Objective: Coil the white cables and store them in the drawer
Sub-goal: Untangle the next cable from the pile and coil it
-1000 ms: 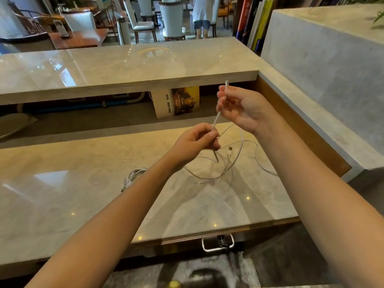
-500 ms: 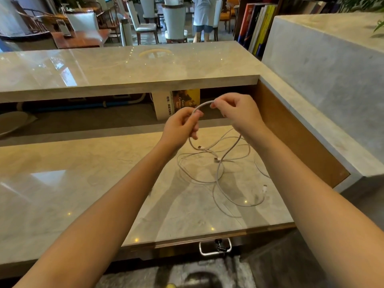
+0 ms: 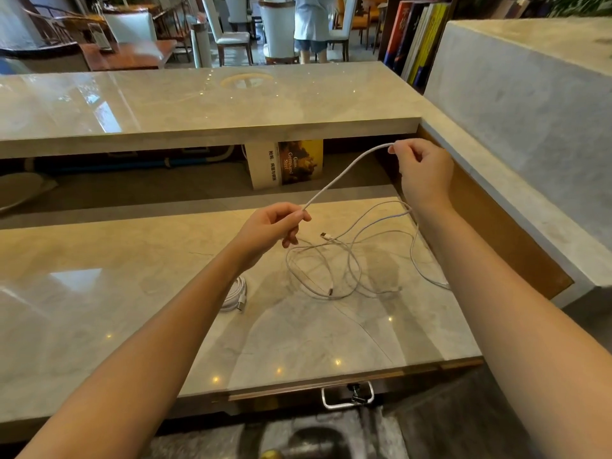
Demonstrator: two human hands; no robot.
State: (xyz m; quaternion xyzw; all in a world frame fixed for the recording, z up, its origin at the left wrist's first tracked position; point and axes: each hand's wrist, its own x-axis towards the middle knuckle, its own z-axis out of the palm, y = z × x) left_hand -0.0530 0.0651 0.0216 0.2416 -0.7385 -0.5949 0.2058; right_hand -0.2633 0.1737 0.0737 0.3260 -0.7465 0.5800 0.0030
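white cable is stretched in the air between both hands: the left hand pinches it low over the table, the right hand pinches it higher, and the rest trails into a loose tangle on the table. this looks like the start of coiling, with one finished coil lying by the left forearm and the drawer below the front edge shut. next, the right hand needs to swing its length back to the left to lay a loop without snagging the tangle.
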